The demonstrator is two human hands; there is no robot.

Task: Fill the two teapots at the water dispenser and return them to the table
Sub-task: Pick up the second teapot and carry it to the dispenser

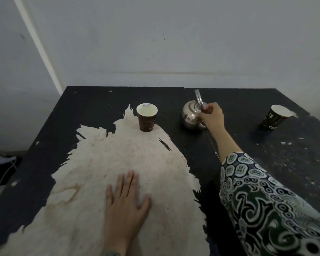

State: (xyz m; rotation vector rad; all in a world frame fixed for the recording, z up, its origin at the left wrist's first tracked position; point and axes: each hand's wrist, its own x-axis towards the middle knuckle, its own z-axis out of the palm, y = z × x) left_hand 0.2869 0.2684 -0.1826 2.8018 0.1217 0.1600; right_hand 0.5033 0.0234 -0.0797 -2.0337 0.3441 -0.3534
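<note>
A small shiny steel teapot (189, 115) stands on the black table (92, 108) near its far edge, right of centre. My right hand (211, 115) is closed around the teapot's upright metal handle, arm stretched out in a patterned green sleeve. My left hand (127, 198) lies flat, fingers spread, on the worn pale patch of the tabletop near me, holding nothing. Only one teapot is in sight, and no water dispenser shows.
A brown paper cup (146, 117) stands left of the teapot. A black paper cup (272, 116) stands at the far right. A grey wall rises right behind the table. On the floor to the left lies a dark bag with white cables (2, 169).
</note>
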